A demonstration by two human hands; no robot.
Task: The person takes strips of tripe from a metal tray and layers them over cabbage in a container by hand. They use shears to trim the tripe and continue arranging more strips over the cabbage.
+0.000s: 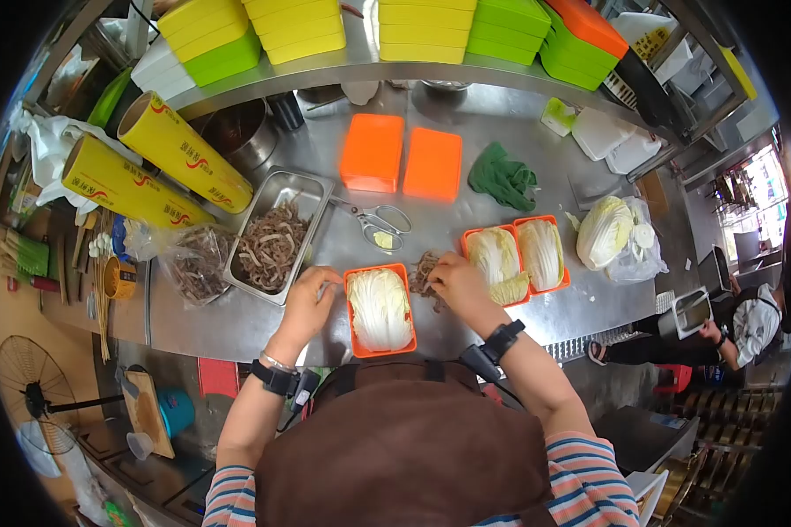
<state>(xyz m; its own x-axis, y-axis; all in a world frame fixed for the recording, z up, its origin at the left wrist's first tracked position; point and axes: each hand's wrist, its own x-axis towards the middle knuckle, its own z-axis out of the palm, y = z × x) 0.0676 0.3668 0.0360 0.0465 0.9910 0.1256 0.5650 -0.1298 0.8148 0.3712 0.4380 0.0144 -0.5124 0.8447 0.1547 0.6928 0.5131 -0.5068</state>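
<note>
An orange box [380, 348] filled with pale napa cabbage [380, 307] sits in front of me. My left hand [308, 303] is at its upper left side, fingers loosely curved and apart, holding nothing. On the other side of the box, a small pile of brown strips [424, 270] lies on the steel table. My right hand [462, 288] reaches down to this pile with its fingertips pinched on some strips. Just beyond that hand are two more orange boxes [549, 224] with cabbage in them. A steel pan of brown strips [279, 249] stands to the left.
Scissors [382, 221] lie behind the near box. Farther back are two orange lids [372, 154] and a green cloth [503, 176]. A whole cabbage [605, 233] sits at right, yellow wrap rolls [185, 151] at left. Another person [751, 325] holds a metal pan at far right.
</note>
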